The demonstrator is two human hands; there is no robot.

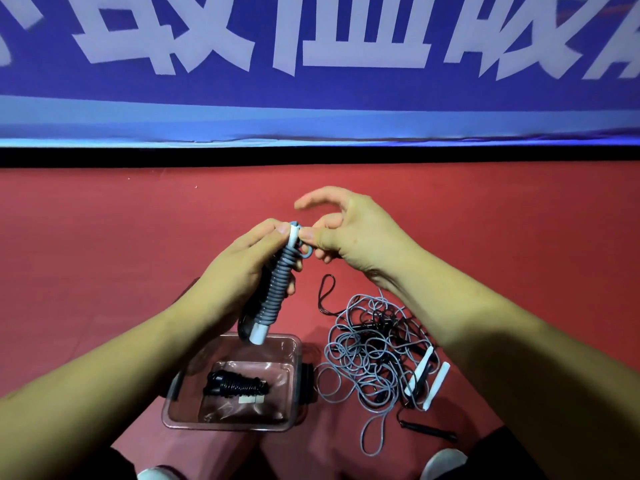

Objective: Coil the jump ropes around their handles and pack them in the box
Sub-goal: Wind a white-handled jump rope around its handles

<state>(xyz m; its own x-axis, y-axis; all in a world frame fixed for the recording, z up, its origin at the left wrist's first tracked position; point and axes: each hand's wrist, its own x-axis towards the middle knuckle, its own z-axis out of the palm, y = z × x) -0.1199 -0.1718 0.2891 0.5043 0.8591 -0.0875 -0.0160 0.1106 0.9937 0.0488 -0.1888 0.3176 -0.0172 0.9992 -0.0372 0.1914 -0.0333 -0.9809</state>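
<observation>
**Grey rope coiled in hand, one black rope boxed**

Left hand (239, 268) grips the grey jump rope (277, 289), which is coiled tight round its white handle and tilted, lower end just above the box (173, 407). Right hand (349, 233) pinches the rope's loose loop at the handle's top end. The clear box sits on the red floor (104, 220) toward its near edge, with a coiled black jump rope (237, 386) inside. Just right of the box is a loose tangle (374, 348) of grey and black ropes with two white handles (420, 372). A blue banner (311, 46) runs along the far edge.

Left hand (239, 271) in curled grip, right hand (356, 233) in fingertip pinch.
</observation>
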